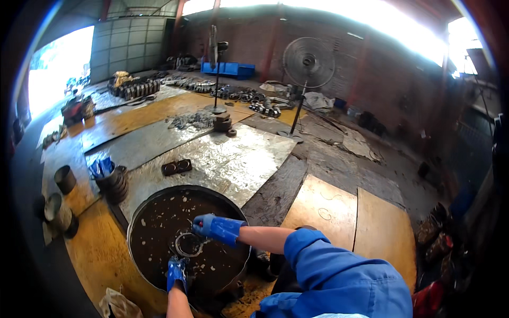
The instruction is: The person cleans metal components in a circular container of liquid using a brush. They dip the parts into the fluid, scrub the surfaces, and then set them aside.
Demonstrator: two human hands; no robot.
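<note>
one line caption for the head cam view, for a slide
Two blue-gloved hands, left and right, hold a metal ring over a round basin of dark liquid on a workshop floor.

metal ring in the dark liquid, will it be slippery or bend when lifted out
Probably slippery: the metal ring sits in a round pan of dark liquid, held between the gloved left hand and right hand. Likely rigid, since it keeps a true circle. Possibly heavy for its size.
</note>
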